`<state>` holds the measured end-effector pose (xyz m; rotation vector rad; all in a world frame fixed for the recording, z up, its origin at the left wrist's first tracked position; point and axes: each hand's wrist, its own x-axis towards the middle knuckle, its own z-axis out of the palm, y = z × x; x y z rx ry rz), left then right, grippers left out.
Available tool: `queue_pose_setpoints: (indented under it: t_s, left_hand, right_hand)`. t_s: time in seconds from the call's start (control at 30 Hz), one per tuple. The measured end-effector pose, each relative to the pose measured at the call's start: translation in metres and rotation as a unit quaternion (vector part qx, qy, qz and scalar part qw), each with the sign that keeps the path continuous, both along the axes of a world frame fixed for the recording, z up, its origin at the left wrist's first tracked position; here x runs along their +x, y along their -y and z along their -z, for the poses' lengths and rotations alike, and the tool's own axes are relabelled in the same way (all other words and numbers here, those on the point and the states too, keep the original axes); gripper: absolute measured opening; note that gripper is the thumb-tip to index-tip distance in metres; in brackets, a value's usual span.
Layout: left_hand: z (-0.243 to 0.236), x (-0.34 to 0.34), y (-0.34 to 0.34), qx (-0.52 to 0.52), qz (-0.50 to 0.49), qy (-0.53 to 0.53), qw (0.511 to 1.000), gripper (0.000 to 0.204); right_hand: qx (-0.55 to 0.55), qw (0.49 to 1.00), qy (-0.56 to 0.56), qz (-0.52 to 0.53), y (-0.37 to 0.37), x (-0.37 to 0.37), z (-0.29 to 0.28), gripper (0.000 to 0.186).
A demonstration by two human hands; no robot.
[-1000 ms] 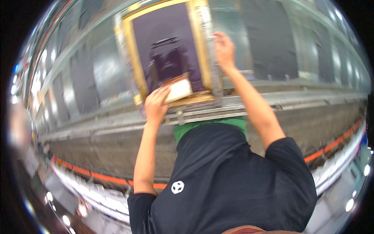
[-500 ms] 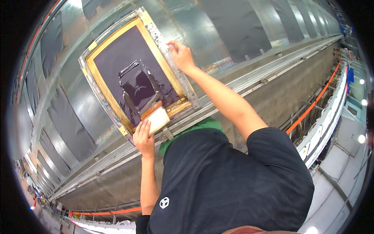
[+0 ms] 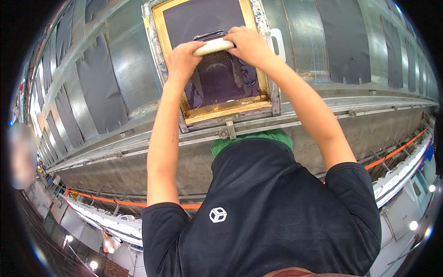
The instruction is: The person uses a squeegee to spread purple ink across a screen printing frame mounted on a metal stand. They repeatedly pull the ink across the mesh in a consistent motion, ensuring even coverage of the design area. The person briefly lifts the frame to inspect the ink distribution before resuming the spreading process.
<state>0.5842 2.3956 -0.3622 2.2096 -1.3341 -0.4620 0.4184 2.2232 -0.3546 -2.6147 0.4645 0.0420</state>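
A screen-printing frame (image 3: 264, 27), edged inside with yellow tape, lies on a long metal table. Across its dark mesh (image 3: 198, 19) I hold a squeegee with a pale, rounded grip (image 3: 213, 47). My left hand (image 3: 183, 59) is closed on the grip's left end, and my right hand (image 3: 250, 45) on its right end. Wet dark ink (image 3: 237, 69) streaks the mesh on the near side, and a ridge of ink (image 3: 210, 34) shows just beyond the grip. The squeegee's blade is hidden beneath the grip and my hands.
Grey fabric pieces (image 3: 101, 78) lie in a row along the table. A metal rail with a clamp (image 3: 227, 130) runs along the near edge. A white loop-shaped handle (image 3: 278, 46) stands right of the frame. An orange strip (image 3: 134, 203) runs behind me. Another person (image 3: 110, 243) is at lower left.
My right hand has left the frame's right side and taken hold of the squeegee. The squeegee has gone from the frame's near edge to farther up the mesh. The view has turned.
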Motion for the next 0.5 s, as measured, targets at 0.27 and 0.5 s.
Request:
queue_pose_setpoints:
  t_s: [0.27, 0.5]
  left_hand:
    - [0.009, -0.084, -0.096, -0.028, 0.030, 0.061, 0.997, 0.049]
    - [-0.006, -0.007, -0.011, -0.028, 0.011, 0.033, 0.999, 0.041]
  right_hand:
    - [0.077, 0.994, 0.078, 0.017, -0.101, -0.095, 0.004, 0.045]
    - [-0.089, 0.990, 0.109, 0.033, -0.024, -0.019, 0.004, 0.040]
